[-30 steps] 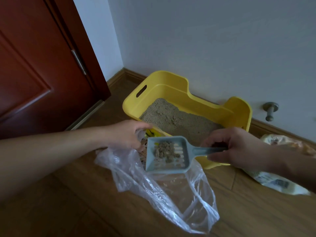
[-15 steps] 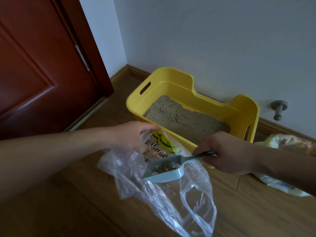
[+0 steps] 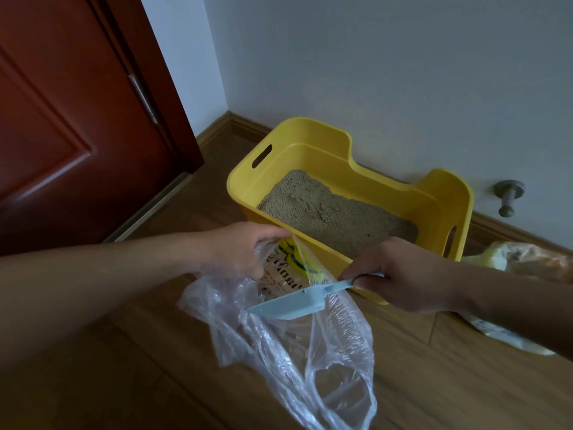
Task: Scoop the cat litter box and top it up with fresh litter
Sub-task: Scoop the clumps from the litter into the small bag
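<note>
A yellow litter box [image 3: 313, 144] stands on the floor against the wall, with grey-brown litter [image 3: 335, 217] in it. My left hand [image 3: 238, 249] grips the rim of a clear plastic bag [image 3: 310, 361] and holds its mouth apart in front of the box. My right hand [image 3: 400, 274] grips the handle of a pale blue scoop [image 3: 288, 304]. The scoop is tipped over inside the bag's mouth, its underside toward me, so its contents are hidden. A printed yellow label shows through the bag near my left hand.
A dark red door [image 3: 77, 119] stands at the left. A metal door stopper [image 3: 508, 197] juts from the wall at the right. A crumpled printed bag [image 3: 511, 265] lies on the wooden floor right of the box, partly behind my right arm.
The scoop, level and holding clumps a second ago, has dropped into the bag's mouth and rolled over. My left hand has kept hold of the bag.
</note>
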### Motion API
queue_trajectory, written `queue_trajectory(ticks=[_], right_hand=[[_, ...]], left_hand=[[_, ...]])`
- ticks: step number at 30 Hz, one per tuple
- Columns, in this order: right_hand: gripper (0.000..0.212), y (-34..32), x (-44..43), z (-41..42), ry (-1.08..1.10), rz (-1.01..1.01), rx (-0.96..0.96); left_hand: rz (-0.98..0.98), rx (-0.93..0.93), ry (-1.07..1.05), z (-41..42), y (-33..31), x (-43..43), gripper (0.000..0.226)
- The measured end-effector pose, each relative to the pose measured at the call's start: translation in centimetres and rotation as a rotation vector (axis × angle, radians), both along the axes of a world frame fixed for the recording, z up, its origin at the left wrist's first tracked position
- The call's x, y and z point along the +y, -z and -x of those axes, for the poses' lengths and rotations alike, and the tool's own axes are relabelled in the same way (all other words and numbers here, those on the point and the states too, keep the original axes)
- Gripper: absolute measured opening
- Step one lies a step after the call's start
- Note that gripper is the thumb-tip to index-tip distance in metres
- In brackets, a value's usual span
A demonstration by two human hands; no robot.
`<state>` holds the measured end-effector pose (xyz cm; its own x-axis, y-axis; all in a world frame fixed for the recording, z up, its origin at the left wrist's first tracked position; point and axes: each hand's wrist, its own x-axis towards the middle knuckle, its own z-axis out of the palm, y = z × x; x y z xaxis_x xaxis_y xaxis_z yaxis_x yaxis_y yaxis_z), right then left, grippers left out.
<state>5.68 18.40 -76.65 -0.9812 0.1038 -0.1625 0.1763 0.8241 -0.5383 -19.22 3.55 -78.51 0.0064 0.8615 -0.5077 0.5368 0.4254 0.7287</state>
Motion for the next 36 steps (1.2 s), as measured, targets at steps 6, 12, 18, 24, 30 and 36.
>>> queue_trajectory(ticks=[6,12,18,24,30,36], right_hand=[[0.024,0.2,-0.1,0.2,-0.019,-0.004,-0.033],[0.023,0.9,0.0,0.5,-0.047,-0.021,-0.084],[0.023,0.9,0.1,0.6,-0.045,-0.007,-0.095],[0.022,1.1,0.3,0.2,-0.044,0.011,-0.097],[0.022,1.4,0.9,-0.3,0.060,0.093,-0.057],[0.031,0.4,1.4,-1.4,0.158,0.150,-0.017]], left_hand=[[0.013,-0.010,0.003,0.1,0.1,0.2,0.094],[0.010,-0.015,0.012,0.3,0.4,0.1,0.094],[0.008,-0.026,0.001,0.3,0.5,0.0,0.091],[0.027,-0.116,-0.032,0.3,0.5,0.0,0.087],[0.008,-0.178,-0.048,0.6,0.7,0.5,0.085],[0.016,-0.186,-0.104,1.5,0.7,0.9,0.082]])
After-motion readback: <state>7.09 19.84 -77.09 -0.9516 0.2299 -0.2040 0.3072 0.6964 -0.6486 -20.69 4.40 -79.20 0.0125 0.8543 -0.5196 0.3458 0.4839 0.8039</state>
